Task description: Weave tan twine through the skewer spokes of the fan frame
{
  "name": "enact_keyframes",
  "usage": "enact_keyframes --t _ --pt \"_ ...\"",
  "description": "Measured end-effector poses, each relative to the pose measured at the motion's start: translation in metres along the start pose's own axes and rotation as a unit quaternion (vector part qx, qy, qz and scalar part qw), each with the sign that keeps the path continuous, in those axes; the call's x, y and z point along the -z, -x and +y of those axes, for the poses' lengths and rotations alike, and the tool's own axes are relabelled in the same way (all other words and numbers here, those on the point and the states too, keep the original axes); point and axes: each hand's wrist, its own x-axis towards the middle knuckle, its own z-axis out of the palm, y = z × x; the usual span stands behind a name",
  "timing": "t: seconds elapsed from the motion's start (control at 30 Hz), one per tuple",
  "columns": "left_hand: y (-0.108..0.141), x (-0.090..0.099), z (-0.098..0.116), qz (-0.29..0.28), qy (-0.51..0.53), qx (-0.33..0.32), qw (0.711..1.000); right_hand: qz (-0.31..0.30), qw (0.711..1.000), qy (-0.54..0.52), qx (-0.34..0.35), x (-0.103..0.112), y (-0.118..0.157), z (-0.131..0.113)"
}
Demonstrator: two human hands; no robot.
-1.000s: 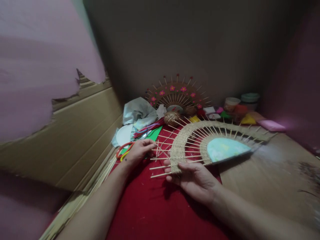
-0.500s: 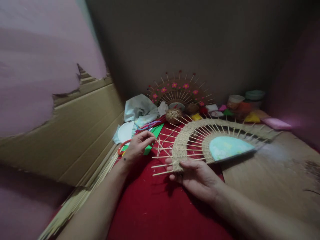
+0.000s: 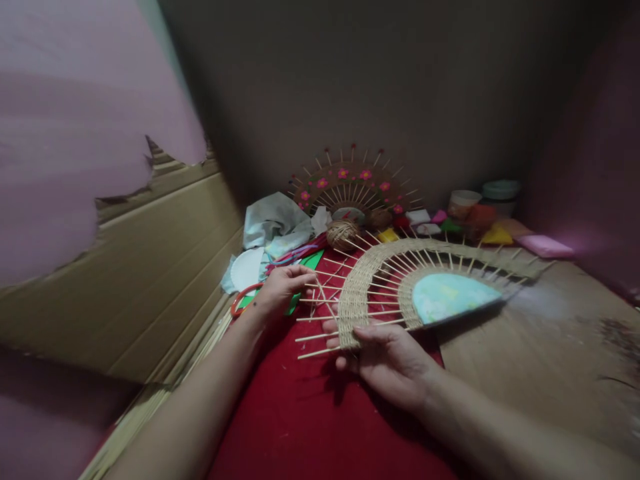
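Note:
A half-round woven fan [image 3: 356, 293] of thin sticks and tan twine, with a pale blue-green painted centre [image 3: 453, 297], lies tilted over the red cloth. My right hand [image 3: 385, 353] grips its near end, thumb on top of the woven band and fingers underneath. My left hand [image 3: 286, 287] is closed in a pinch beside the stick tips at the fan's left. A strand of twine [image 3: 323, 293] runs from those fingertips toward the woven band. Beyond the fan sits a ball of twine [image 3: 343, 235].
Orange-handled scissors [image 3: 239, 303] and a white paper plate [image 3: 247, 268] lie left of my left hand. Behind stands a flowered fan [image 3: 345, 177]. Cups [image 3: 465, 200] and coloured packets [image 3: 497, 235] sit back right. Cardboard [image 3: 165, 267] lines the left, a wooden board [image 3: 525, 340] the right.
My left hand has shifted slightly relative to the stick tips, and the twine strand shows more clearly. My right hand keeps its hold. The whole view has shifted a little.

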Motion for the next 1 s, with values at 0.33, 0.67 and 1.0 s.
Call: enact_keyframes --t 0.33,0.67,1.0 --pt "-0.019 -0.027 -0.01 -0.033 0.091 0.06 0.993 -0.028 1.0 0.012 0.007 -0.005 0.004 0.002" --pt "-0.03 -0.033 -0.007 -0.039 0.047 0.032 0.998 -0.053 0.999 0.01 0.006 -0.006 0.007 0.008" --pt "-0.04 0.006 -0.003 -0.094 0.018 0.043 0.994 -0.049 0.999 0.003 -0.006 -0.004 0.008 0.01"
